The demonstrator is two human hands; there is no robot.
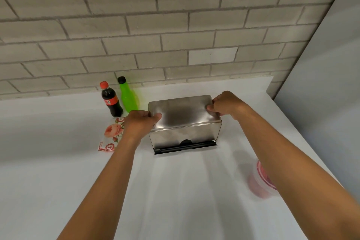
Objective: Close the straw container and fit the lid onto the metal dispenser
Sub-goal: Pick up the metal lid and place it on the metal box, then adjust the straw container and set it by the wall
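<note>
Brushed silver metal dispenser with black tray edge at 6 o'clock. Dark cola bottle, red cap and label. Bright green bottle, black cap. Rose-printed napkin pack. Red-striped straw container. White counter; grey brick wall.

White counter: metal dispenser, cola bottle, green bottle, floral packet, straw container.

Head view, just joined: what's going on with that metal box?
A person has both hands on the lid of the metal dispenser on the white counter. The left hand holds its left end and the right hand its right end, each in a closed grip. The lid lies across the top; whether it is fully seated cannot be told. A straw container stands blurred at the right, two bottles behind left.
</note>
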